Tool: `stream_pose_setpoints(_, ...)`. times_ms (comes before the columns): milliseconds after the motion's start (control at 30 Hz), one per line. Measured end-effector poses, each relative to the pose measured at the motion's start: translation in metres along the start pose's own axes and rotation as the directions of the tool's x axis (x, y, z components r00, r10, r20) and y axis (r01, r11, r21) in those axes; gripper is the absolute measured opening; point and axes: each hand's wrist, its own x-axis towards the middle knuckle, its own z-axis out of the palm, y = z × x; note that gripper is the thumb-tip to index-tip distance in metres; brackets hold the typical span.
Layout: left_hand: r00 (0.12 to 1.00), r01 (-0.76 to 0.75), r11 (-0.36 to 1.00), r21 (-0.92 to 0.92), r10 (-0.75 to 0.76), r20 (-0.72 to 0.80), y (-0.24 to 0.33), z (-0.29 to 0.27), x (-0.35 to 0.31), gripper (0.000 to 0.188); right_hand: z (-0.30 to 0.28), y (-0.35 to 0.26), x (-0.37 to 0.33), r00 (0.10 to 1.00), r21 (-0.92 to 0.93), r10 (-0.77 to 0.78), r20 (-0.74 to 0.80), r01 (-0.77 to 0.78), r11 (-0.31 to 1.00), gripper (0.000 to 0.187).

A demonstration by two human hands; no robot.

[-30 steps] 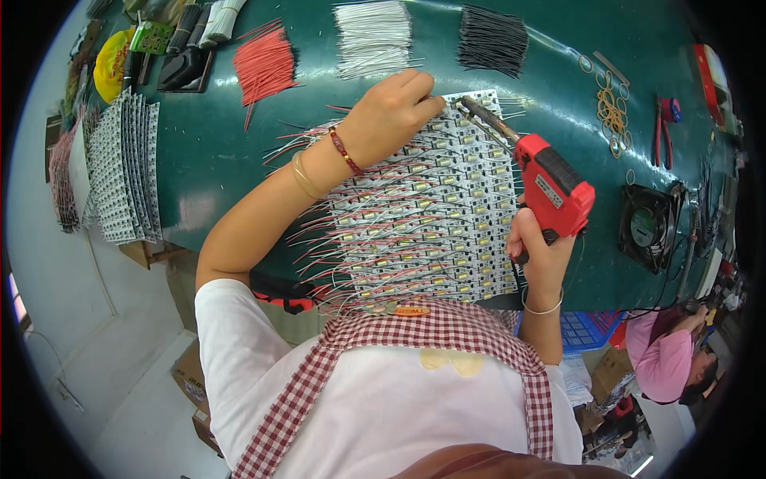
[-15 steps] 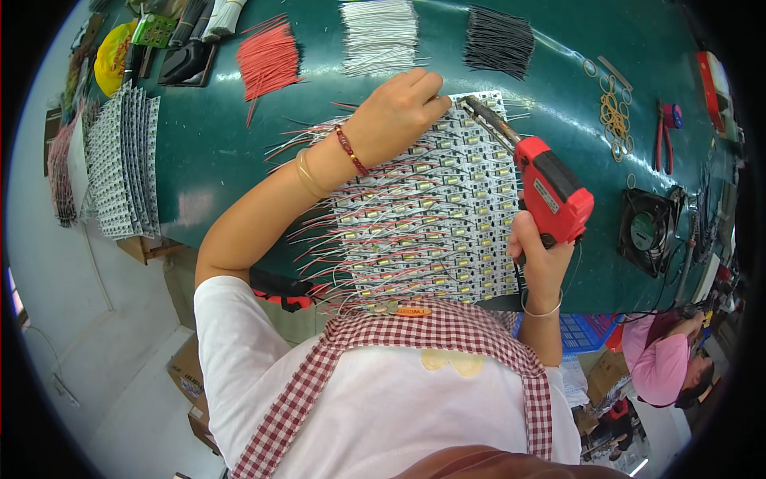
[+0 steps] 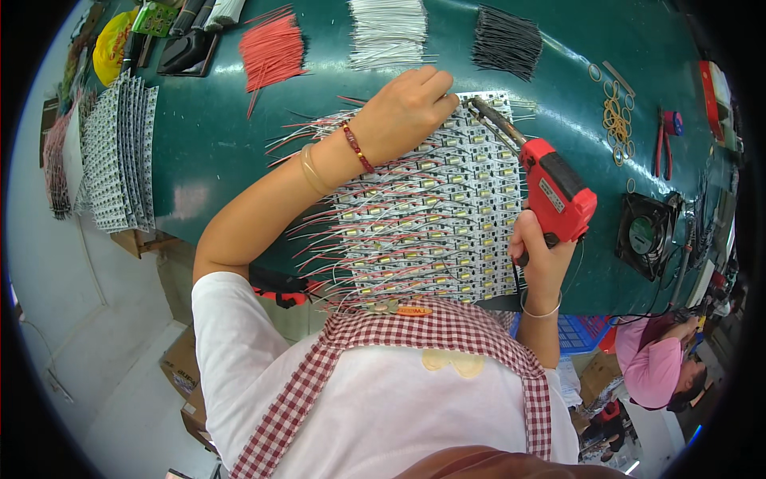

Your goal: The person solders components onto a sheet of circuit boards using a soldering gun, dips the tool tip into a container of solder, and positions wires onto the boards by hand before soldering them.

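Elbow [image 3: 221, 257] bent, left hand [image 3: 405, 113] curls, hold unclear; right hand [image 3: 542, 254] grips soldering gun [image 3: 556, 191].

Board panel [image 3: 479, 207]: on table [image 3: 199, 120], centre | wire bundles [image 3: 388, 33]: row behind panel | stacked boards [image 3: 120, 156]: left | rubber bands [image 3: 617, 124]: right | pliers [image 3: 661, 132]: right of bands | fan [image 3: 643, 234]: before bands

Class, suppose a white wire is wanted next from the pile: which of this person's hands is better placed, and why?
Probably the left hand: it is nearer the white wires, while the right hand grips the red soldering gun.
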Motion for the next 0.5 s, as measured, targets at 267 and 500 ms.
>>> stream_pose_setpoints(267,1.000,-0.013,1.000,0.023,0.013,0.005,0.003,-0.003,0.002,0.021,0.000,-0.006,-0.005,0.999,0.045,-0.041,-0.003,0.041,0.998,0.013)
stream_pose_setpoints(500,1.000,-0.028,0.999,0.046,0.028,0.005,0.002,-0.002,0.001,0.019,-0.002,-0.010,-0.005,0.999,0.058,-0.043,0.032,0.041,0.997,0.014)
